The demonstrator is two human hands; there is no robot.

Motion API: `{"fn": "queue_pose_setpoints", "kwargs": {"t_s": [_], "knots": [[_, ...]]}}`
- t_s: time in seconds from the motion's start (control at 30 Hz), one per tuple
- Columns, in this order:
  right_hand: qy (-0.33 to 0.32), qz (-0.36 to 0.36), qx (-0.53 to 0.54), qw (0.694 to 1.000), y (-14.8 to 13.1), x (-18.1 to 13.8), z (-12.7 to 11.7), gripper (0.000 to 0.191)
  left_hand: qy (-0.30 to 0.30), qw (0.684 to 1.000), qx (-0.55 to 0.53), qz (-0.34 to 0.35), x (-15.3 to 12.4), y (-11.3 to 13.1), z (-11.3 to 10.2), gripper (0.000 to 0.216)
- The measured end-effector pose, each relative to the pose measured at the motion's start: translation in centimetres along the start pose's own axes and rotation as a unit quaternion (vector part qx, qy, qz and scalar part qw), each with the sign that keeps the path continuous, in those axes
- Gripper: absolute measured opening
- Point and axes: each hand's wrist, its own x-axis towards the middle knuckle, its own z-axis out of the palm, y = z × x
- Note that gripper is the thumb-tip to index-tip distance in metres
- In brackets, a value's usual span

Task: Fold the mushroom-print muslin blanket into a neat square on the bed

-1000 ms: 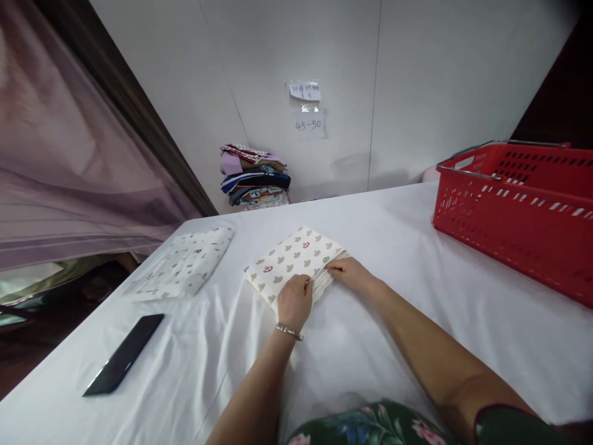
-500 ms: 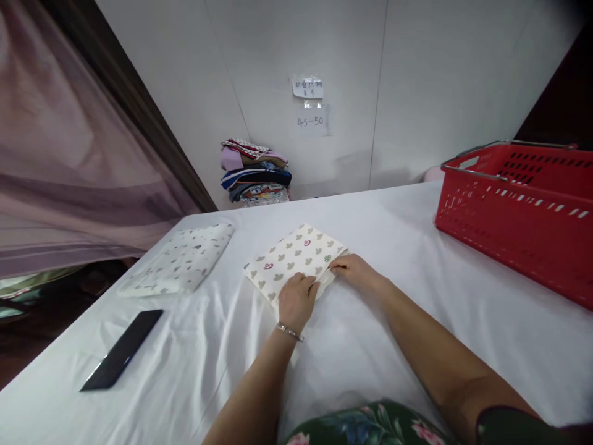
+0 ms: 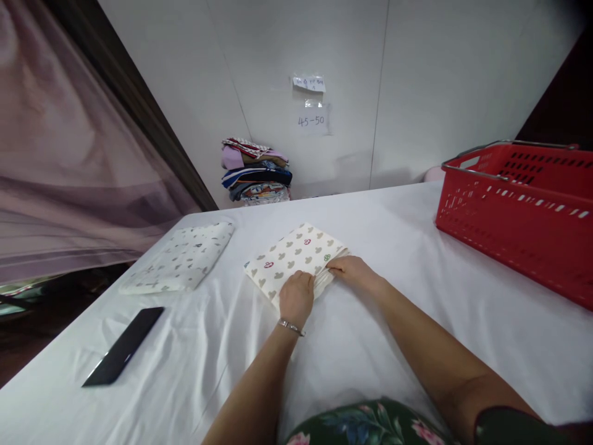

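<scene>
A folded cream cloth (image 3: 291,256) with beige, red and green motifs lies flat in the middle of the white-covered table (image 3: 370,371). My left hand (image 3: 297,296), with a bracelet at the wrist, grips its near edge, fingers curled on the layers. At the right corner, the fingers of my right hand (image 3: 349,269) pinch the stacked folds. Several layers show along the edge between both hands. Farther left rests a second folded white cloth (image 3: 180,259) with small grey prints, touched by neither hand.
A black flat object (image 3: 124,346) lies at the left front. On the right stands a red plastic basket (image 3: 514,228) with a metal handle. A pile of folded fabrics (image 3: 257,173) is against the wall behind the table, and a pink curtain (image 3: 69,142) hangs at left.
My right hand has shifted slightly left along the cloth's edge, and my left fingers have curled in more. The layers at the near edge show more now.
</scene>
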Motion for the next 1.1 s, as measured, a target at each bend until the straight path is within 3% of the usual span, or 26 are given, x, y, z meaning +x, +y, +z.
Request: {"fn": "queue_pose_setpoints", "kwargs": {"t_s": [0.17, 0.37, 0.63, 0.87, 1.1], "knots": [[0.032, -0.008, -0.022, 0.999, -0.3, 0.0, 0.3, 0.025, 0.003, 1.0, -0.014, -0.004, -0.1, -0.1, 0.0, 0.029], [0.027, -0.009, -0.015, 0.999, 0.1, 0.0, 0.0, 0.023, 0.026, 0.999, -0.033, 0.011, -0.5, -0.1, -0.1, 0.022], [0.047, 0.008, 0.037, 0.998, -0.4, -0.5, -1.1, 0.024, 0.005, 1.0, -0.02, 0.01, -0.3, -0.1, 0.3, 0.018], [-0.016, -0.001, 0.042, 0.999, -1.3, -0.7, -1.6, 0.023, -0.002, 1.0, -0.021, 0.001, -0.3, -0.1, 0.3, 0.018], [0.001, -0.002, -0.001, 1.0, -1.8, -0.6, -0.7, 0.023, 0.007, 1.0, -0.026, 0.007, -0.3, -0.2, 0.5, 0.018]]}}
